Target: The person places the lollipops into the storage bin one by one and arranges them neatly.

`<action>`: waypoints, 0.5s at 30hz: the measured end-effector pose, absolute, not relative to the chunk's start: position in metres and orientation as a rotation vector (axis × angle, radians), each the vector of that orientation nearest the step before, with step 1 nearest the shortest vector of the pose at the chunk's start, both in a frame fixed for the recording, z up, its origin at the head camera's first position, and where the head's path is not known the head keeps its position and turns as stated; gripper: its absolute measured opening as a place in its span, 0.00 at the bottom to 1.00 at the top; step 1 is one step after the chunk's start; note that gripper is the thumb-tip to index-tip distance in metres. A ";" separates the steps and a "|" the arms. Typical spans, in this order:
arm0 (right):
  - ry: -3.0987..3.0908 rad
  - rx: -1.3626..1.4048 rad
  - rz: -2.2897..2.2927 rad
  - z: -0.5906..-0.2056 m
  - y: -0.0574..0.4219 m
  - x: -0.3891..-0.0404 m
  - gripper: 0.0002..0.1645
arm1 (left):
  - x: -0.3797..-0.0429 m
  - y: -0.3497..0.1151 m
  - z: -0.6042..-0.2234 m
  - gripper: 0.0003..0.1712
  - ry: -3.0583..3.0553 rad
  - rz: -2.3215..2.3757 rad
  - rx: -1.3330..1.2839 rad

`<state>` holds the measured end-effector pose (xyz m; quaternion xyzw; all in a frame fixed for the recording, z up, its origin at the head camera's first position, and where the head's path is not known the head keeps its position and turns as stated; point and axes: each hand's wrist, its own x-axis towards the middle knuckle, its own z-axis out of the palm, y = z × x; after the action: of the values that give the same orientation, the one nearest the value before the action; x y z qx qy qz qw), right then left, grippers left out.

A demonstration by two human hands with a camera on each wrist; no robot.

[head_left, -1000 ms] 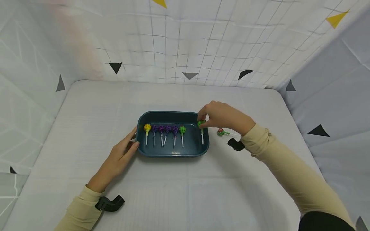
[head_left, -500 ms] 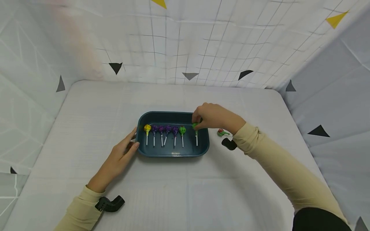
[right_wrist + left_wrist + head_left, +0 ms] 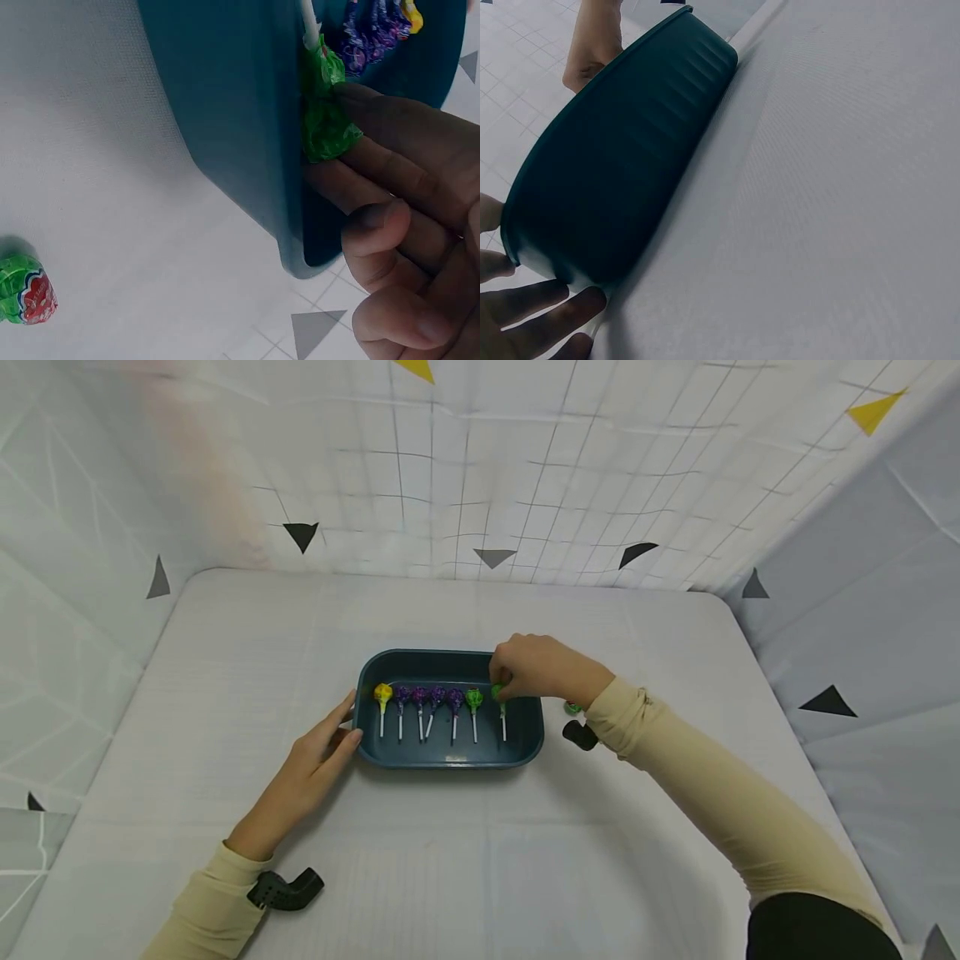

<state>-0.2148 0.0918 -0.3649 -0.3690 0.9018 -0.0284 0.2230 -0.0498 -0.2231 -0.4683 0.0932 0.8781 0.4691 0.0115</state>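
A dark teal tray sits on the table in the head view. Inside it a row of wrapped lollipops runs from a yellow lollipop at the left, through several purple lollipops, to a green lollipop. My right hand pinches another green lollipop by its wrapped head, over the tray's right part, its white stick pointing towards me. With extended fingers, my left hand rests against the outer left end of the tray.
A green and red lollipop lies on the white tablecloth right of the tray, partly hidden by my right wrist in the head view. White sheeting with grid lines hangs behind the table.
My right hand has moved left within the tray with the green lollipop, bringing it closer to the row. The left hand and tray stay put.
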 end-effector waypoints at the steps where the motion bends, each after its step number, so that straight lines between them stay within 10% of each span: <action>1: 2.493 -1.020 -0.068 -0.366 0.091 -0.215 0.09 | -0.050 -0.223 -0.468 0.36 2.738 1.464 0.290; 15: 2.496 -1.022 0.048 -0.374 0.078 -0.217 0.12 | -0.050 -0.224 -0.468 0.36 2.737 1.459 0.290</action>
<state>-0.2170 0.0777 -0.3741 -0.3695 0.9026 0.0174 0.2200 -0.0498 -0.2237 -0.4678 0.0932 0.8785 0.4684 0.0134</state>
